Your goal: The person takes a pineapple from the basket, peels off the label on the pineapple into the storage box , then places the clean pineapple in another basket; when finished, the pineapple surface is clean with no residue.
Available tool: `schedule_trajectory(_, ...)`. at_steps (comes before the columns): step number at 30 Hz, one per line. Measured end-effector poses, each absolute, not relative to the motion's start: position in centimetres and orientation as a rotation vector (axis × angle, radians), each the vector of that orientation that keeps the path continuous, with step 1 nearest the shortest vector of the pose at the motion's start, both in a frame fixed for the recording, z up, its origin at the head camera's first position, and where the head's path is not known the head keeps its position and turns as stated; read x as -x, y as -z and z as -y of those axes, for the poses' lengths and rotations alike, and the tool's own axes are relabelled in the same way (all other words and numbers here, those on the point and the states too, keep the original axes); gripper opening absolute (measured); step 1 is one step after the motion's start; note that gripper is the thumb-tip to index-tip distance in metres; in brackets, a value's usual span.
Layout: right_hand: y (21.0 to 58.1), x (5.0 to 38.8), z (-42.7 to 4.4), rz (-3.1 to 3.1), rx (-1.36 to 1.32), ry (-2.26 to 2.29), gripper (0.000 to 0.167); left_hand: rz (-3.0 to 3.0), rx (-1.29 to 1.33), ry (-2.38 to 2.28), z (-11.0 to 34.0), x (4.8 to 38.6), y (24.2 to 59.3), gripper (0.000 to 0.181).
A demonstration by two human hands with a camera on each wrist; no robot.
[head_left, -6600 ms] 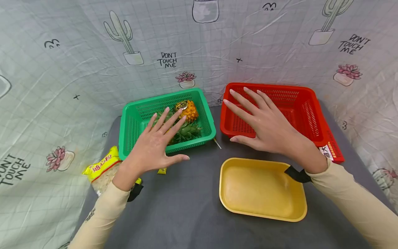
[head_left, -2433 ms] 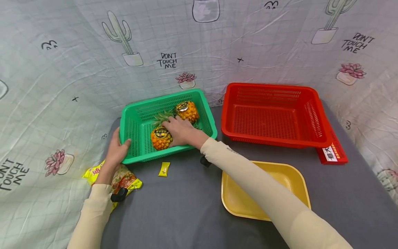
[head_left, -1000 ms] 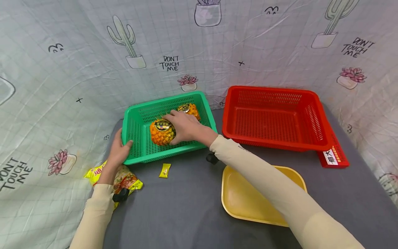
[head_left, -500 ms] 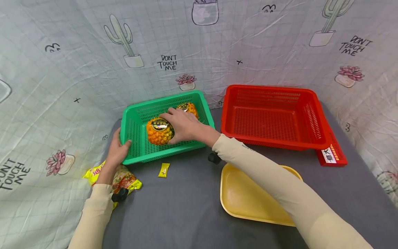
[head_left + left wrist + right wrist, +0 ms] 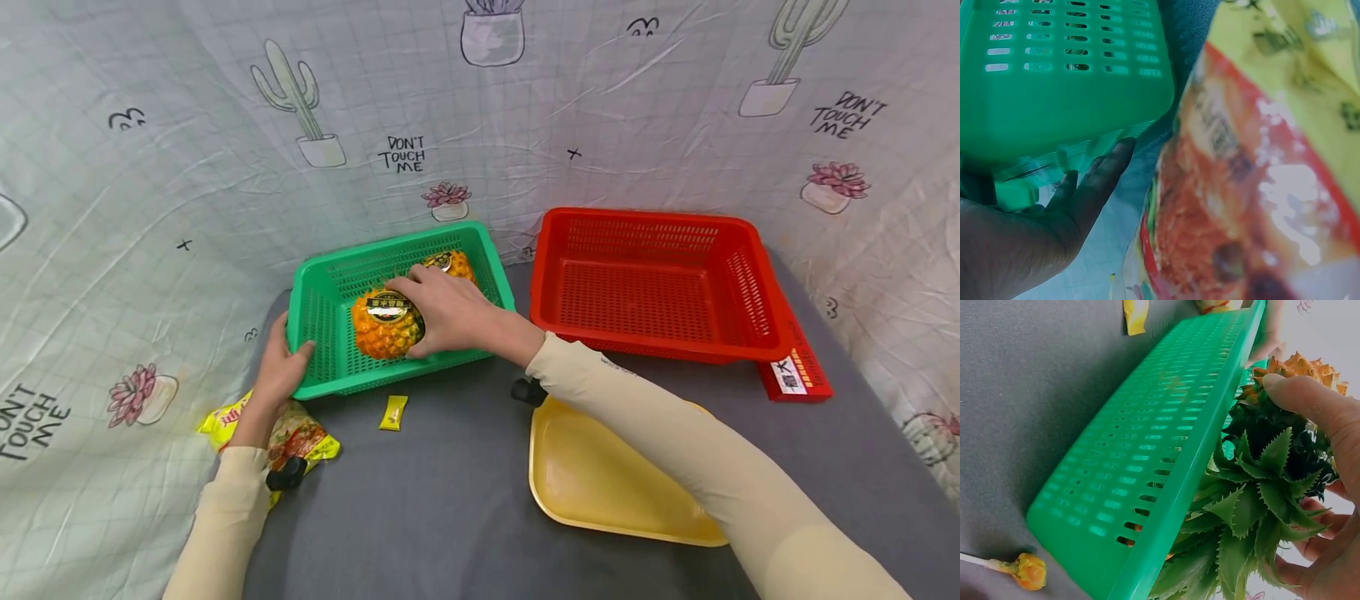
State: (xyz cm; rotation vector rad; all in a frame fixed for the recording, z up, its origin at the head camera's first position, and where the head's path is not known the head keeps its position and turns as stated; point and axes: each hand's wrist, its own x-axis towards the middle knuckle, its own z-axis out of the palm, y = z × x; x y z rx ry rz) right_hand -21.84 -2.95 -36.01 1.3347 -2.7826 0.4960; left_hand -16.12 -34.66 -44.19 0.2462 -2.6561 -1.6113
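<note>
The green basket (image 5: pixel 345 385) stands at the back left. My left hand (image 5: pixel 279 367) grips its left end, thumb over the rim; in the left wrist view the fingers of that hand (image 5: pixel 1079 206) lie along the outside wall. My right hand (image 5: pixel 457 317) is curled round a small pineapple (image 5: pixel 378 333) inside the basket. In the right wrist view the right hand (image 5: pixel 1329 450) has its thumb on the orange fruit (image 5: pixel 1300 365), with green leaves (image 5: pixel 1241 519) below the palm. Behind it a second pineapple (image 5: pixel 459 265) is partly covered by the right hand.
A red basket (image 5: pixel 660 346) stands at the back right, with a red box (image 5: pixel 813 383) beside it. The yellow tray (image 5: pixel 600 525) lies under the right forearm. A yellow packet (image 5: pixel 393 412) and a food bag (image 5: pixel 300 433) are near the green basket. A lollipop-like item (image 5: pixel 1029 571) lies beside it.
Both hands were spread in the air at first. The left hand has since taken hold of the basket's end, and the right hand has gripped the front pineapple and raised it slightly.
</note>
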Motion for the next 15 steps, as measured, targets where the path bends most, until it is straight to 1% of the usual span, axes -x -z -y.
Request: schedule_trajectory(15,35.4,20.5,1.7,2.691,-1.385,-0.473,0.095,2.647,-0.245,1.641,34.7,15.9,44.2,0.070)
